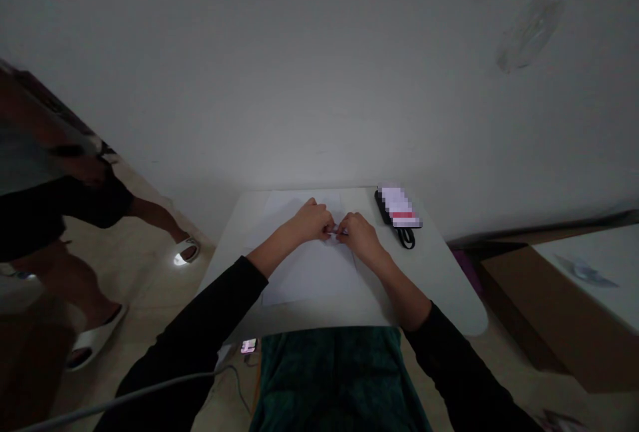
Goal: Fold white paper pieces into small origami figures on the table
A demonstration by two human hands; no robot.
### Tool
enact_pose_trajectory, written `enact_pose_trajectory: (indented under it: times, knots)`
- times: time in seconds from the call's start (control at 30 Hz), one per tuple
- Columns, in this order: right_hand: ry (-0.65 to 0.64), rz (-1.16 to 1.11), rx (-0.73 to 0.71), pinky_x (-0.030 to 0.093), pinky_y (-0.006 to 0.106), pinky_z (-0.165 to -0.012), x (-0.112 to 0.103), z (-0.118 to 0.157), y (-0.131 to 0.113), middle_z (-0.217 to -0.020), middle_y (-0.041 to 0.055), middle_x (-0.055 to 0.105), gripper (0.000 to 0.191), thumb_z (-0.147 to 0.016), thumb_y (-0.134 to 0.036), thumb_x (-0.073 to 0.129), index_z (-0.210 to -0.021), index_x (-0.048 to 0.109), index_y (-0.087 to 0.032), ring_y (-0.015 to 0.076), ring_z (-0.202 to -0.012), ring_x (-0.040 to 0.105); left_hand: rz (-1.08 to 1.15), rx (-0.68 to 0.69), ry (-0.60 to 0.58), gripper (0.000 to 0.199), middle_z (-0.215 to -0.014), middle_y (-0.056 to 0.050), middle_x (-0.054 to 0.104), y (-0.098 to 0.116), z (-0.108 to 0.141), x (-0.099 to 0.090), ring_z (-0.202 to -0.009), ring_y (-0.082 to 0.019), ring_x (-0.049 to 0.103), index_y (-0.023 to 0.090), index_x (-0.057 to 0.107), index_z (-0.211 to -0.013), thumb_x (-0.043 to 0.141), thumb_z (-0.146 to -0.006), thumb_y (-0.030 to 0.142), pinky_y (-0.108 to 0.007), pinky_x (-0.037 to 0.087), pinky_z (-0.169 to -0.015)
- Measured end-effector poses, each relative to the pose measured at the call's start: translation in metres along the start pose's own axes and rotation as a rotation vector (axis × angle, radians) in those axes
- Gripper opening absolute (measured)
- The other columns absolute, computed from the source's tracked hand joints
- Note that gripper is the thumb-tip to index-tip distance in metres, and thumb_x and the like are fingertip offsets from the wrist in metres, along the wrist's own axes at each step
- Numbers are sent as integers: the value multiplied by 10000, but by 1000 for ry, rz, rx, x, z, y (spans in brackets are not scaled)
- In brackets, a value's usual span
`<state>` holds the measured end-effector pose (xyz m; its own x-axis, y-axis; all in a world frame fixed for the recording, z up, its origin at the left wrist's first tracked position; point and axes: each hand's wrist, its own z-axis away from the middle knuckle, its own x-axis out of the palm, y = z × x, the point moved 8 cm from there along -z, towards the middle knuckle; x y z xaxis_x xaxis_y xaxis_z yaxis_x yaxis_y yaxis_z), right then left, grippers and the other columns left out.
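Observation:
My left hand (312, 221) and my right hand (357, 235) meet above a white paper sheet (304, 275), and their fingertips pinch a small pale object (335, 232) between them. The fingers hide most of it, so I cannot tell what it is. The sheet lies flat under both hands on a white rounded table (439, 279). Beyond my right hand, a black device (383, 209) with a blurred white label lies at the table's far edge, with a black cable loop (407, 239) beside it.
A person in white sandals (187, 250) stands at the left on the tiled floor. A white wall rises behind the table. A cardboard box (519, 305) stands at the right. Green cloth (334, 379) covers my lap, and a grey cable (124, 399) crosses the lower left.

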<state>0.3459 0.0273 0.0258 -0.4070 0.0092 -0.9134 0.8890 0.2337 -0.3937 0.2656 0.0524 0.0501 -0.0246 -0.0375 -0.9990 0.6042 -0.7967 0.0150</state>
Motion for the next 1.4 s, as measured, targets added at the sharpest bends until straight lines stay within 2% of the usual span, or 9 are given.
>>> enact_pose_trajectory:
  times: [0.43, 0.6, 0.77, 0.9, 1.07, 1.13, 1.23, 1.3, 1.4]
  knots:
    - [-53, 108, 6, 415, 275, -708, -4, -2, -6, -957, 94, 668, 25, -779, -193, 725, -800, 736, -185, 233, -981, 575, 7, -30, -44, 27, -705, 12, 698, -7, 2, 10, -749, -174, 628, 229, 697, -729, 723, -731, 222, -303, 339, -735]
    - [-98, 112, 2, 410, 275, -697, -2, 2, -9, -927, 96, 675, 48, -802, -190, 690, -833, 727, -187, 223, -926, 607, -18, 6, 10, 113, -599, 3, 658, 2, 7, 7, -665, -172, 614, 217, 673, -606, 697, -713, 246, -325, 359, -760]
    - [-117, 145, -26, 417, 283, -720, 0, 2, -11, -983, 108, 677, 74, -822, -165, 646, -806, 714, -188, 235, -961, 604, -11, 50, 70, 148, -714, -24, 680, 8, 22, 3, -734, -183, 629, 208, 690, -682, 648, -785, 306, -333, 365, -778]
    - [-134, 162, -71, 424, 295, -728, 0, 4, -16, -1017, 120, 674, 115, -833, -134, 610, -789, 708, -175, 241, -964, 606, -18, 51, 25, 155, -756, -38, 685, 10, 26, 6, -783, -198, 631, 214, 708, -707, 646, -814, 306, -338, 370, -782]
    - [-122, 81, -38, 421, 276, -736, -2, 7, -12, -1016, 91, 677, 86, -831, -155, 636, -832, 714, -192, 222, -989, 603, -30, 32, -24, 167, -758, -57, 690, 7, 21, 9, -809, -217, 633, 207, 718, -688, 669, -814, 304, -334, 382, -765]
    - [-106, 70, -11, 420, 276, -727, -2, 6, -10, -1002, 93, 682, 108, -855, -167, 613, -875, 717, -191, 221, -986, 610, 59, -19, -53, 156, -728, -52, 700, 0, 20, 11, -759, -201, 640, 198, 728, -697, 667, -817, 277, -307, 397, -724]
    - [-102, 112, 8, 419, 282, -702, -1, 4, -11, -993, 116, 687, 139, -878, -171, 580, -901, 718, -170, 234, -972, 620, 346, -119, -74, 83, -722, -33, 726, -12, 19, 12, -676, -155, 647, 184, 748, -778, 671, -802, 206, -246, 416, -645]
    - [-115, 139, 11, 417, 284, -695, 0, 3, -13, -987, 124, 691, 140, -877, -169, 580, -881, 719, -164, 240, -970, 622, 499, -148, -39, 98, -750, -24, 739, -15, 18, 10, -682, -141, 656, 180, 755, -838, 691, -767, 158, -223, 429, -644]
    - [-120, 160, 22, 416, 283, -706, -2, 3, -16, -984, 132, 692, 190, -896, -141, 534, -853, 718, -161, 233, -968, 619, 556, -148, 18, 124, -765, -21, 741, -10, 18, 9, -707, -148, 658, 188, 762, -865, 706, -755, 185, -231, 438, -668]
